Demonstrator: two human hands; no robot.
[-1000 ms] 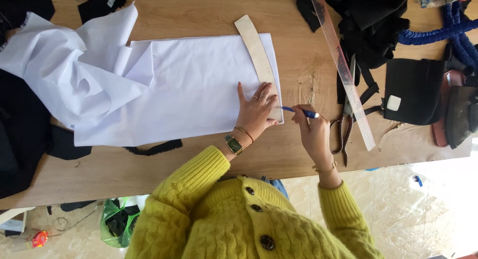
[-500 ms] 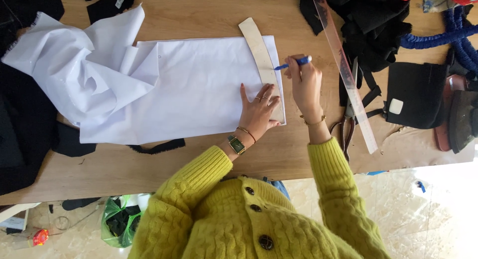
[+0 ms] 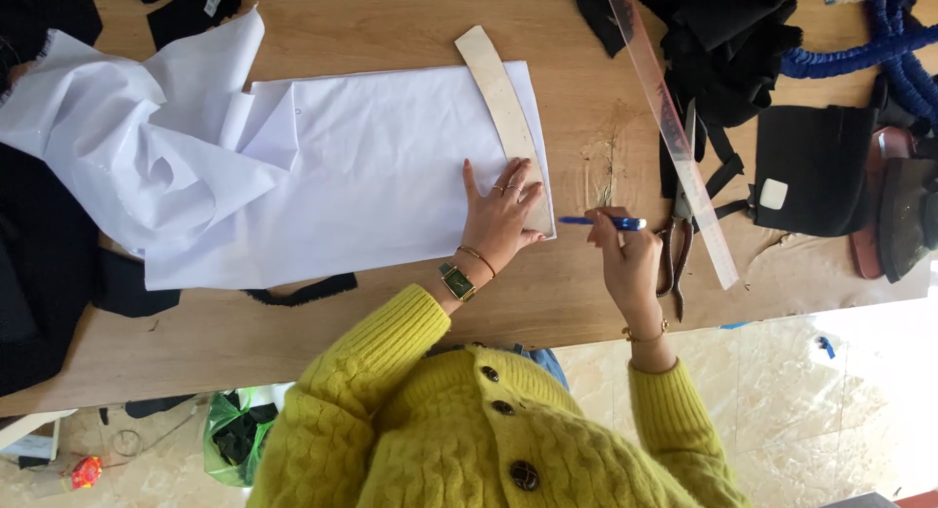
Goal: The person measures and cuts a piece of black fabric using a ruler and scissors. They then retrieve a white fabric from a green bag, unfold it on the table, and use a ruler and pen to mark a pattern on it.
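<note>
Beside the curved template, right-hand fingers pinch a blue pen.

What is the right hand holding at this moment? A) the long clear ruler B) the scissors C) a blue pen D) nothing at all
C: the right hand grips a blue pen with its tip beside the lower corner of the white fabric, while the scissors and the clear ruler lie untouched on the wooden table.
</note>
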